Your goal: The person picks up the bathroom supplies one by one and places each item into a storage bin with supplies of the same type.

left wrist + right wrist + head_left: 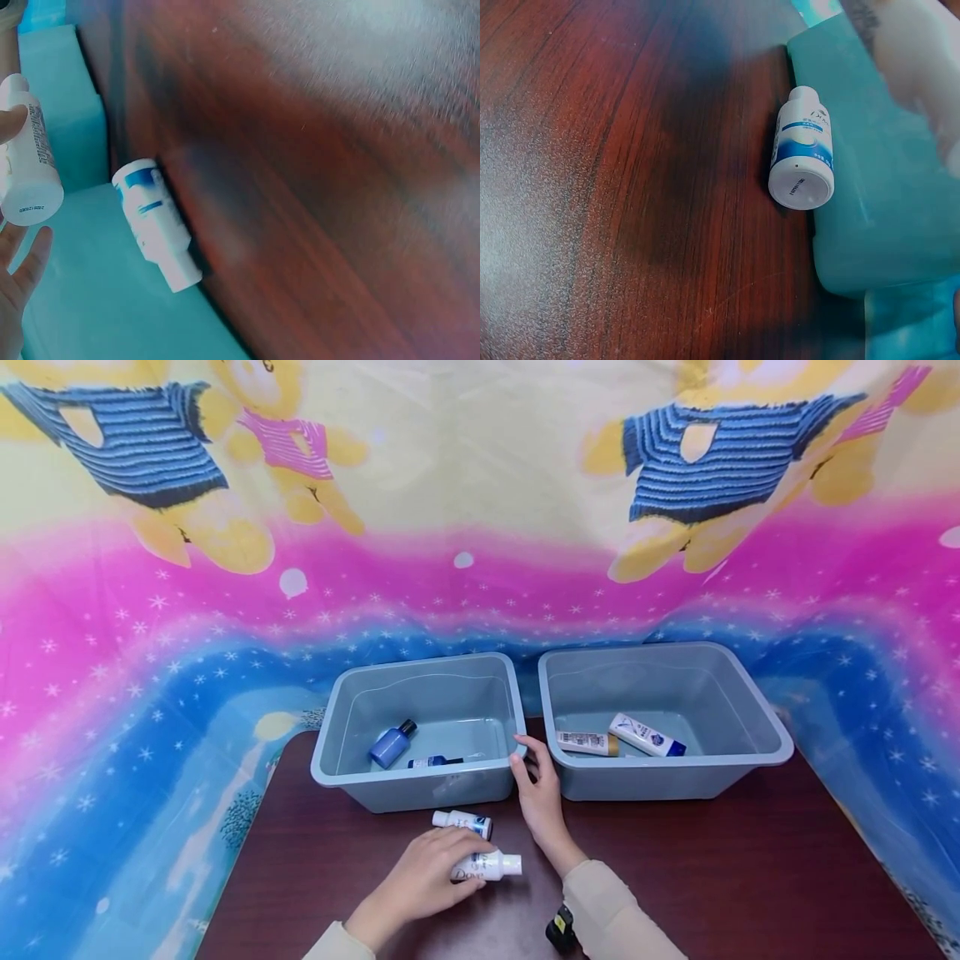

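Note:
My left hand (pixel 423 881) grips a small white Dove bottle (pixel 487 865) over the table, its cap pointing right. In the left wrist view this bottle (pixel 30 161) shows its base and fine back print, with a thumb across it. Beyond it a white-and-blue bottle (pixel 468 823) lies on its side before the left bin; the right wrist view shows that bottle's blue band (pixel 802 150) and base. My right hand (pixel 542 802) is up at the front right corner of the left grey bin (pixel 442 789), thumb and forefinger spread at the rim, no bottle between them.
Two blue bottles (pixel 392 744) lie in the left bin. The right grey bin (pixel 637 782) holds two white bottles (pixel 645 734). A small black object (pixel 560 930) sits by the right sleeve. A printed cloth (pixel 480 585) hangs behind the dark table (pixel 750 868).

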Tool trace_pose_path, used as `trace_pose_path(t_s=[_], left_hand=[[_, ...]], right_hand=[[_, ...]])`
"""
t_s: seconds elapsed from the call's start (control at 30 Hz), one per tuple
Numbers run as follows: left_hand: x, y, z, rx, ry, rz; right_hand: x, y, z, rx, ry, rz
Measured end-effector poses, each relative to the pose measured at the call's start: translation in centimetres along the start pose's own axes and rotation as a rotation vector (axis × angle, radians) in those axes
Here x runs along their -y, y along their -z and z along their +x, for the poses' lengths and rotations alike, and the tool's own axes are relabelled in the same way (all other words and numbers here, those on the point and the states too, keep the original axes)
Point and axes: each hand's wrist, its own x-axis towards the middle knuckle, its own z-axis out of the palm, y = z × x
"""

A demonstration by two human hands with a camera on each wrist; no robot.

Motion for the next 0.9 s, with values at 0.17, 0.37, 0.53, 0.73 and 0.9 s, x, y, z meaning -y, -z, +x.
trace_pose_path(t_s=[0.17,0.37,0.53,0.73,0.9], left_hand=[[0.2,1.2,0.1,-0.018,0.007,0.015],[0.7,2.6,0.3,-0.065,-0.016,0.010],[1.0,3.6,0.5,-0.056,-0.009,0.000],[1.2,4.8,0.9,-0.105,-0.014,0.007],[1.3,5.7,1.3,-0.155,-0.032,0.006]], right_hand=[[0.0,0.0,-0.1,0.000,0.005,-0.005],[-0.8,0.0,0.1,-0.012,0.030,0.018],[-2.7,-0.1,0.4,-0.027,0.028,-0.011],[-3.6,-0.2,0.5,-0.048,0.039,-0.039],[-3.5,-0.3,0.6,-0.044,0.038,-0.031]])
